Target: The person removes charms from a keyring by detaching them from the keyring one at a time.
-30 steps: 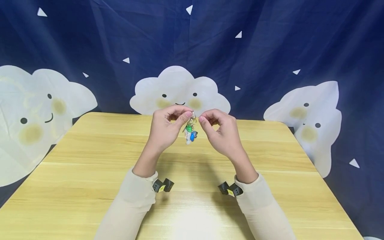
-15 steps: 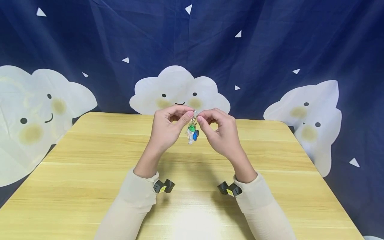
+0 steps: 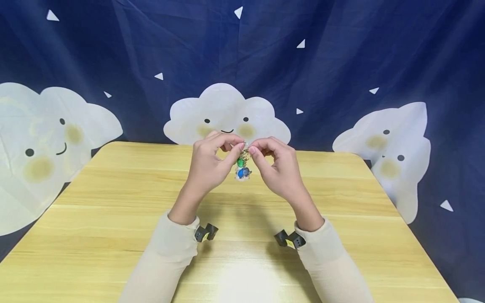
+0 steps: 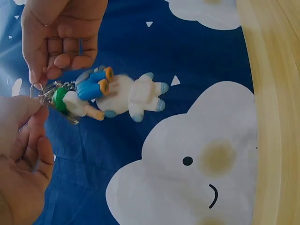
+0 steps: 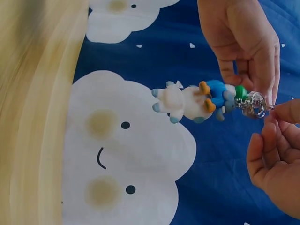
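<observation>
The left hand (image 3: 207,162) and right hand (image 3: 279,168) meet fingertip to fingertip above the table, each pinching a metal ring (image 4: 36,90). From it hang metal links (image 5: 254,104) and small figures: one with a green top (image 4: 60,100), one with blue legs (image 5: 217,92), and a white one with pale blue feet (image 4: 123,95). In the left wrist view the left hand (image 4: 23,159) is low and the right hand (image 4: 65,37) above; in the right wrist view the right hand (image 5: 276,164) is low and the left hand (image 5: 243,42) above. The fingers hide part of the ring.
A light wooden table (image 3: 242,210) lies under both forearms. Behind it hangs a dark blue cloth (image 3: 212,42) with white clouds and small triangles. Black wrist devices (image 3: 206,232) sit on both cuffs.
The right fingertips have moved slightly left, from beside the ring onto it. The hanging figures have turned, with the blue one now in front of the white one. The left fingers have shifted slightly.
</observation>
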The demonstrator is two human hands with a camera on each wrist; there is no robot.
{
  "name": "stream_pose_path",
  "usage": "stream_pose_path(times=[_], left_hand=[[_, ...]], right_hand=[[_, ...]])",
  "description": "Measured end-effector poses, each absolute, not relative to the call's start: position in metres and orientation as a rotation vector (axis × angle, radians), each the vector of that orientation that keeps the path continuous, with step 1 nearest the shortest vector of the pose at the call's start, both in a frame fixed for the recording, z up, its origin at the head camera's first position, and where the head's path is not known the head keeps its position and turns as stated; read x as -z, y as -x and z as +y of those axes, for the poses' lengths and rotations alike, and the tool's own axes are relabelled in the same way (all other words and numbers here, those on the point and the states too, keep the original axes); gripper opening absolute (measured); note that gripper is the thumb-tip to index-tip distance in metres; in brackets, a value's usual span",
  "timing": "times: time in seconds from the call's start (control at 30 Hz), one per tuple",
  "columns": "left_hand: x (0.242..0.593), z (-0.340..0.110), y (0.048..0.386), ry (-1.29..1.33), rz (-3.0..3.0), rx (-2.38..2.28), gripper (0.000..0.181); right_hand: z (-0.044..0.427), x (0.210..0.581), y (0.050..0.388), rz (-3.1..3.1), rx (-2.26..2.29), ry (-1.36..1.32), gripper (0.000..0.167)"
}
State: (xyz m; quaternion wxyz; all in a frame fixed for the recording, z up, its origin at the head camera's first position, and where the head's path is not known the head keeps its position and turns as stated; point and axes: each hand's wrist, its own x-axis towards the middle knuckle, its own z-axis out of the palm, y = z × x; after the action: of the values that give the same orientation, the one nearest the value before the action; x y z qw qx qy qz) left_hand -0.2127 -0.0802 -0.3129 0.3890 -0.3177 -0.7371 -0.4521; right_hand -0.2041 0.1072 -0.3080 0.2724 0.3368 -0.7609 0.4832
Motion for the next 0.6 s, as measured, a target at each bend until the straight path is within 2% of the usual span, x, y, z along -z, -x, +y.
stream_pose_path(times=[0.3,0.6], left_hand=[[0.3129,-0.0801,0.2115,0.778,-1.824,1.200,0.005],[0.3133,-0.0836,0.2126,0.819,-1.856,1.154,0.005]], right_hand=[[0.1046,0.3144,0.2086,-2.096,-1.131,-0.937,0.005],[0.1053,0.3108,0.2050,-2.011,-1.195,-0.941,0.007]])
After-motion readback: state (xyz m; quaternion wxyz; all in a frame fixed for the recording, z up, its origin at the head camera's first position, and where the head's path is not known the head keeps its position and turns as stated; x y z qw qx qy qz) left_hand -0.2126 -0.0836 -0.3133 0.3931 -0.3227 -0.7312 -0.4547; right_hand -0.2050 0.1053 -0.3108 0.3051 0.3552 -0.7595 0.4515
